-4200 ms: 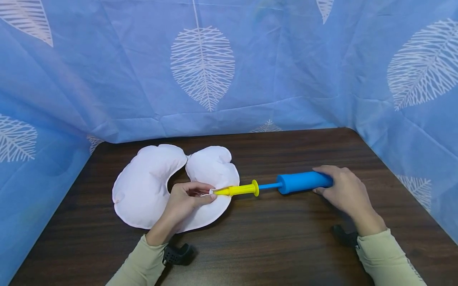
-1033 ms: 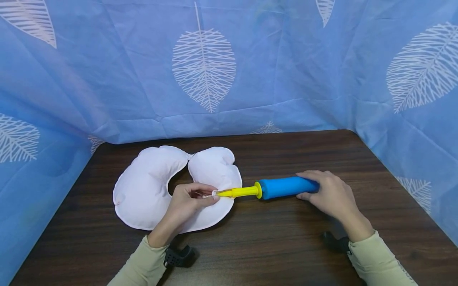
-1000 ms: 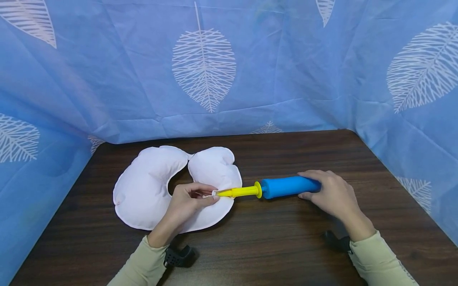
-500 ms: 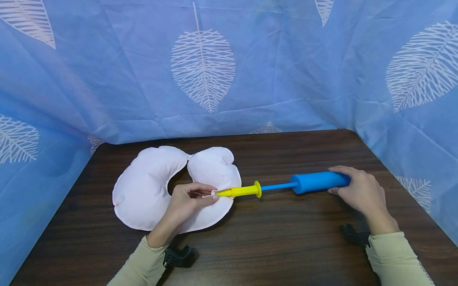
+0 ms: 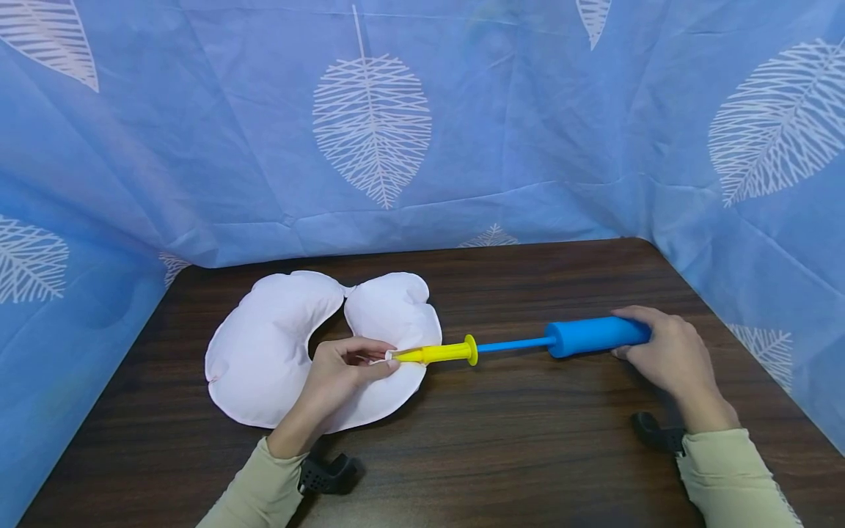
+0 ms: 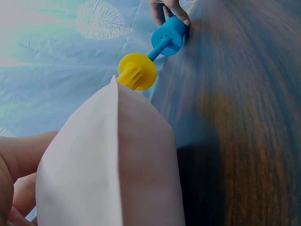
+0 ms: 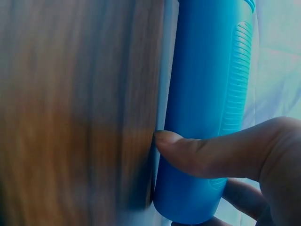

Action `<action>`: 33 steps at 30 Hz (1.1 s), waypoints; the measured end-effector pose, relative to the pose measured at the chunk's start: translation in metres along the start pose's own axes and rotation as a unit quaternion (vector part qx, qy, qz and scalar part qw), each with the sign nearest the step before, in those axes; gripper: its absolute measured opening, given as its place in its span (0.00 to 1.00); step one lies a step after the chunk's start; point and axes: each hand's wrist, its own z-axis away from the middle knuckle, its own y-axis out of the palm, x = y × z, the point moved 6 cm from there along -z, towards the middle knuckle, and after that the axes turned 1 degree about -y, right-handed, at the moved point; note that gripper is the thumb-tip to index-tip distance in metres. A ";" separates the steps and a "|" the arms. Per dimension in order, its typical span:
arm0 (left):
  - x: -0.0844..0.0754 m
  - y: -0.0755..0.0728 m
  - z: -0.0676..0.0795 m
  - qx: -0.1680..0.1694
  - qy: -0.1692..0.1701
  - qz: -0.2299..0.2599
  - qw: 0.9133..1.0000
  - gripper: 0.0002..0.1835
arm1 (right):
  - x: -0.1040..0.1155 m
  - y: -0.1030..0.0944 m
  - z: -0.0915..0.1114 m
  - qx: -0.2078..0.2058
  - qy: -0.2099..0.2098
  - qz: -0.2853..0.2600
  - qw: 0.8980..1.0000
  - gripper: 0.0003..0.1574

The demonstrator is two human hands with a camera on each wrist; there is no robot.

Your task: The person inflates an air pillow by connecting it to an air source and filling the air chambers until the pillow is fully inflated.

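A white inflatable neck pillow point(image 5: 264, 345), puffed up, lies left of the table's middle. The hand pump's yellow nozzle end point(image 5: 442, 353) points into a small white valve point(image 5: 389, 356) on its right lobe. My left hand point(image 5: 333, 378) pinches at the valve and nozzle tip with thumb and fingers; in the left wrist view the pillow point(image 6: 113, 160) hides that pinch. My right hand point(image 5: 673, 359) grips the far end of the blue pump barrel point(image 5: 594, 336), thumb point(image 7: 202, 153) across it in the right wrist view. A long blue rod point(image 5: 515, 345) shows between barrel and yellow flange.
Everything rests on a dark wood table point(image 5: 502, 447) with rounded back corners. A blue curtain point(image 5: 515, 110) with white leaf prints stands behind it and along both sides. Black wrist straps point(image 5: 326, 473) sit at both cuffs, low over the tabletop.
One second ago the barrel sat close to the yellow flange. My right hand has since drawn it rightward, exposing the rod. My left hand and the pillow stay nearly in place.
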 end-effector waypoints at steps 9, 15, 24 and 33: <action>-0.004 0.002 0.002 0.015 0.009 0.014 1.000 0.12 | 0.042 0.013 0.003 0.018 -0.064 -0.018 0.998 0.37; -0.006 0.003 0.003 0.015 0.013 0.010 1.000 0.12 | 0.080 0.025 0.010 0.031 -0.110 -0.016 0.993 0.38; -0.006 0.004 0.003 0.014 0.015 0.009 1.000 0.12 | 0.101 0.031 0.017 0.034 -0.125 -0.005 0.992 0.38; -0.005 0.004 0.003 0.016 0.013 0.007 1.000 0.12 | 0.089 0.027 0.014 0.037 -0.112 -0.004 0.993 0.37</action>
